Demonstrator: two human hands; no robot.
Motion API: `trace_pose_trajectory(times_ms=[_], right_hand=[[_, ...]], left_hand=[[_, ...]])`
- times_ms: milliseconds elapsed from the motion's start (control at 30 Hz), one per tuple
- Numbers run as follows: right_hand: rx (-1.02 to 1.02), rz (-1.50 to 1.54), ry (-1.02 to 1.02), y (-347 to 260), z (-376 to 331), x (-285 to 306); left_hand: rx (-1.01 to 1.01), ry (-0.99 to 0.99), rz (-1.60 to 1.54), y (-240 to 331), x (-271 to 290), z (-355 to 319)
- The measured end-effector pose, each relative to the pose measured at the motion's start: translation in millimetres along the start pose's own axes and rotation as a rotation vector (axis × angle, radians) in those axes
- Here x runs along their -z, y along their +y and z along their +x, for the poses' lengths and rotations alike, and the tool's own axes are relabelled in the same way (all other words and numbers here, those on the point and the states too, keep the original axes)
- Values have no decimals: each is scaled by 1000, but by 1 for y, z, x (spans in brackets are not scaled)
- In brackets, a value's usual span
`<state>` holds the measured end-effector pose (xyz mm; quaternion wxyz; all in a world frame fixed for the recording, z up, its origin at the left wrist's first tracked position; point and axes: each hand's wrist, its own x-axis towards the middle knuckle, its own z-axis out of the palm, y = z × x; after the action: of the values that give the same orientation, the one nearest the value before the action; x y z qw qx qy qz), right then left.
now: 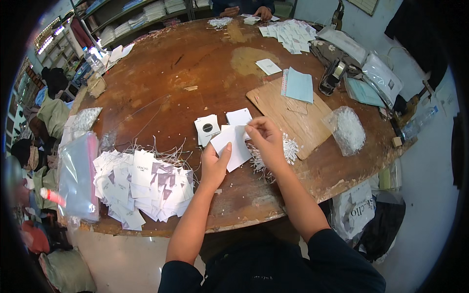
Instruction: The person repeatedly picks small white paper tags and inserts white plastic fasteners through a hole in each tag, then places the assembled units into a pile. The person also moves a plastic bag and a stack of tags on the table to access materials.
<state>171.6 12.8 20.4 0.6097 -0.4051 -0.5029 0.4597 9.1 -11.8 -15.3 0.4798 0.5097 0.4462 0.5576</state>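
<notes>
My left hand is closed on a blank white card tag, thumb across its lower face. At the tag's upper right corner, my right hand has thumb and fingertips pinched together; whatever lies between them is too small to make out. Partly under the right hand is a pile of white tag strings. Just beyond the held tag stand a stack of white cards with a black round mark and a stack of plain white cards. Left of my left hand spreads a heap of strung tags, their strings trailing away from me.
Clear plastic bags lie at the table's left edge. To the right are a wooden board with light-blue sheets, a bag of white strings and a tape dispenser. Across the wooden table, another person's hands handle cards.
</notes>
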Motion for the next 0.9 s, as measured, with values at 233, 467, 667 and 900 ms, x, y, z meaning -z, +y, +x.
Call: trace_pose_trajectory(times_ms=[233,467,667,900], right_hand=[[120,-352,10,-2,-12,-17],[289,-402,31,1,-13,-19],[376,-494,30,-1,-12,-19],[338,-467,-27,0,-11,-17]], left_hand=[[-131,11,116,2,-4,-2],[-218,11,193,7,-7,-4],[-198,2,174,7,-8,-5],[-526,40,505,16,-4,-5]])
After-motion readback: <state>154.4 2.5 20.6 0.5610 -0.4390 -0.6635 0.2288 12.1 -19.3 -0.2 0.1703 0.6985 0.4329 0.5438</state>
